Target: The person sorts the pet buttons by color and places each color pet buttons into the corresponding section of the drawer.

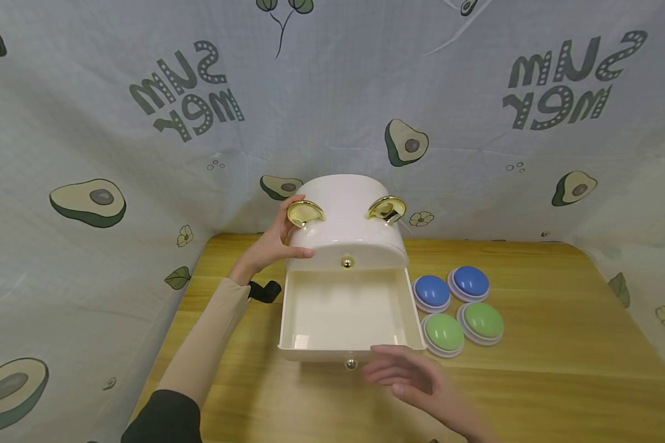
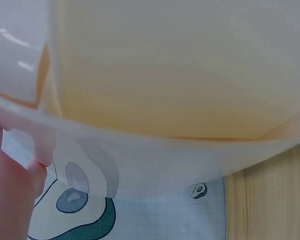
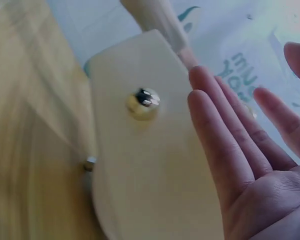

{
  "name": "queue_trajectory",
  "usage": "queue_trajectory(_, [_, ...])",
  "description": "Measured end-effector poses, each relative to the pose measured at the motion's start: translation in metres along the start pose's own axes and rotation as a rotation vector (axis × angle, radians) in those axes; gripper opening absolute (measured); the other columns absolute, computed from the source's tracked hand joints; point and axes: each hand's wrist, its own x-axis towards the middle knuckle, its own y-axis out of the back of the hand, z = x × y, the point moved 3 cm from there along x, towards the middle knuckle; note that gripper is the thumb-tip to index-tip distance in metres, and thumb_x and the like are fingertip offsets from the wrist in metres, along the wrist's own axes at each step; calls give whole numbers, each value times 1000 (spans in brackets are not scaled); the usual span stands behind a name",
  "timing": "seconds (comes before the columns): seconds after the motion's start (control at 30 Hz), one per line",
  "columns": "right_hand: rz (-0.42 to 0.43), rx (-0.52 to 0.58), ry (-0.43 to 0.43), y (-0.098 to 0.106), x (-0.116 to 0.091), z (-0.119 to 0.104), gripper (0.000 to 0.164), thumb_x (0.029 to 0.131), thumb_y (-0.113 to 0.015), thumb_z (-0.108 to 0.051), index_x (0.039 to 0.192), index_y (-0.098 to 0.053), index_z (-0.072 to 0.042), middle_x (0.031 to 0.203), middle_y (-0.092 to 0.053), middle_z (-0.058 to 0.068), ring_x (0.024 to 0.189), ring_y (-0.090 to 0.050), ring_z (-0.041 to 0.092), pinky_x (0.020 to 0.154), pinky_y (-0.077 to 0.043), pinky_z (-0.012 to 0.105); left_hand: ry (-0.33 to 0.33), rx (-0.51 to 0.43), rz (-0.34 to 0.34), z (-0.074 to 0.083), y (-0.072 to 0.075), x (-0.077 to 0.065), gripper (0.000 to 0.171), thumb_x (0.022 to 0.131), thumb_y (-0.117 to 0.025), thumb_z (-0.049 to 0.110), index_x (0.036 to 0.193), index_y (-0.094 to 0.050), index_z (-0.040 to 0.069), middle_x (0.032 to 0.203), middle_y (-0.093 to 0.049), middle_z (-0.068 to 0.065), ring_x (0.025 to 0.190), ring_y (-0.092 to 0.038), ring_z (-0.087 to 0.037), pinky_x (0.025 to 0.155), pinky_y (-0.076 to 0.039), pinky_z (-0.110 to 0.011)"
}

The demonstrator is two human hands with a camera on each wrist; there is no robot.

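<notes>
Spanning wide, the left hand grips the box.

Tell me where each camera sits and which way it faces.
Head: worn on the head, facing forward and down at the white box, open drawer and table; left hand and right hand show.
Left wrist: worn there, facing the white box closely, cloth beyond; left hand partly shows.
Right wrist: worn there, facing past the right hand's fingers toward a shiny knob.
Shared: right hand, in head and right wrist views.
</notes>
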Motion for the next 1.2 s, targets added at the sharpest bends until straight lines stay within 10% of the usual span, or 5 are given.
queue_trajectory(0.23, [125, -78, 222, 25, -4, -19, 56, 81, -38, 30, 136, -30, 20, 129, -52, 27, 118, -54, 31, 96, -43, 36, -4, 8, -4, -2, 1, 0, 102, 75, -79, 0, 147, -10, 22, 150, -18, -6, 139, -20, -17, 110, -16, -49])
queue_trajectory(0.6, [369, -99, 254, 57, -18, -27, 61, 76, -38, 35, 135, -29, 22, 138, -46, 23, 130, -43, 26, 105, -31, 28, 1, -12, 0, -1, 1, 0, 101, 75, -76, -6, 147, -10, 22, 149, -19, -7, 138, -23, -19, 110, -20, -47])
queue_trajectory(1.2, [528, -244, 7, 81, -38, -12, 69, 78, -49, 28, 142, -29, 11, 146, -41, 11, 133, -37, 15, 106, -27, 20, -3, -34, 1, -1, 1, 1, 102, 74, -78, -3, 147, -12, 23, 147, -23, -7, 135, -27, -18, 107, -24, -47])
